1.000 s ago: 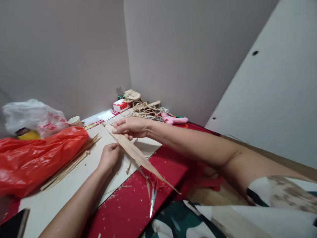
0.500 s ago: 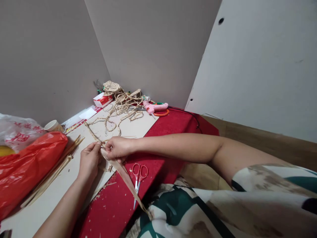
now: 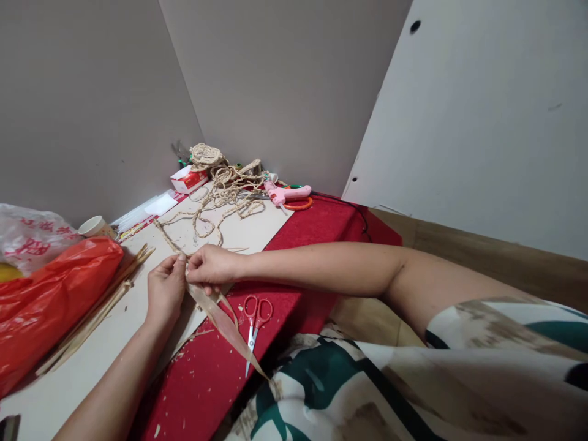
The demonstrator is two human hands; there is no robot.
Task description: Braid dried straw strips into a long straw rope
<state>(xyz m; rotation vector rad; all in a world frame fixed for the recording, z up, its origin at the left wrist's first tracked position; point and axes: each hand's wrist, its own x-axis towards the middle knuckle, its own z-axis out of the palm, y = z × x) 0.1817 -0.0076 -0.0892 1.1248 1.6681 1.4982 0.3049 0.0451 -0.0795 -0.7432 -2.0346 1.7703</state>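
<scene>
My left hand [image 3: 166, 283] is closed, thumb and finger pinching a braided straw cord [image 3: 166, 237] at its near end. Right beside it, my right hand [image 3: 210, 267] is closed on a pale flat husk strip [image 3: 223, 324], whose tail hangs down over the table edge toward my clothing. Fingertips of both hands almost meet, and they hide the spot where the strips join the cord. From there the cord runs back into a tangled heap of the same braid [image 3: 225, 184]. Red-handled scissors [image 3: 255, 318] lie below my right hand, partly crossed by the strip's tail.
At the back stand a coiled braid [image 3: 206, 154], a red and white box [image 3: 189, 180] and a pink glue gun [image 3: 285, 193]. Left are a paper cup [image 3: 97, 226], a red plastic bag [image 3: 59, 306] and a bundle of dry strips [image 3: 94, 318]. Scraps litter the red cloth [image 3: 193, 392].
My right hand has shifted slightly left, closer to my left hand. The husk strip's tail hangs differently, and a second loose strip end shows below my right hand.
</scene>
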